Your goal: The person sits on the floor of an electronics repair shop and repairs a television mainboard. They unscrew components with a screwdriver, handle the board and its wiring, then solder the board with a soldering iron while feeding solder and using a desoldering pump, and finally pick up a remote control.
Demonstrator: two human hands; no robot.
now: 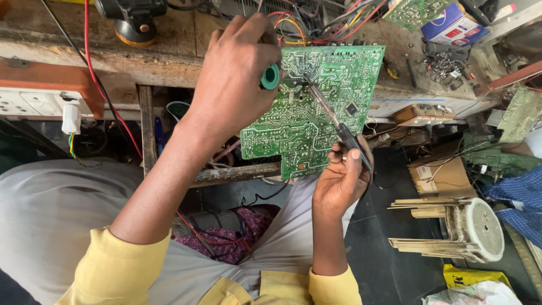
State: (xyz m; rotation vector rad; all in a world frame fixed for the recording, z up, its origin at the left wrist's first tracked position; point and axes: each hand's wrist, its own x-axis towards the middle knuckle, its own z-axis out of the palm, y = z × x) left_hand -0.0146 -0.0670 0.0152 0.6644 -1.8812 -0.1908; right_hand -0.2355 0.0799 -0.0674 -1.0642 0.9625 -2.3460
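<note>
Left hand (237,73) closed on green round-capped tool (270,77) at top edge of green printed circuit board (310,107). Right hand (341,178) grips dark-handled soldering iron (333,121), tip touching board.

The scene is viewed from one head-worn camera, aimed steeply downward and forward, close above the hands, lap and table (169,62).

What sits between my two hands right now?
In the head view, the green circuit board spans the gap between the left hand and right hand, with the soldering iron lying across its face.
</note>
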